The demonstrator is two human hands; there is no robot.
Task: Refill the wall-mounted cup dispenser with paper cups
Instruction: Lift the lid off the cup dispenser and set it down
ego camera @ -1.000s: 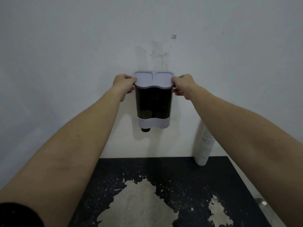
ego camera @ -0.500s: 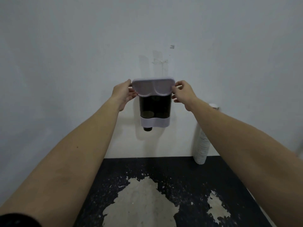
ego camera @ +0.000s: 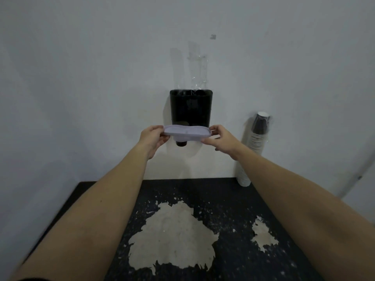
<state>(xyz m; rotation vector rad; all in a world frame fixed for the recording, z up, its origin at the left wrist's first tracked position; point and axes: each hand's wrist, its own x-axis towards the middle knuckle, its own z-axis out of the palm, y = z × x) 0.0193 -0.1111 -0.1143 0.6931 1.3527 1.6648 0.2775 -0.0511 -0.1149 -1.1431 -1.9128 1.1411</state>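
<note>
Both hands grip lid: left hand, right hand at ends, before open dispenser.

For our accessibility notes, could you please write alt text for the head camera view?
Two bare hands, left hand and right hand, hold a pale lid level in front of an open dark cup dispenser on a white wall. A sleeve of paper cups leans against the wall to the right, standing on a worn black table.
</note>
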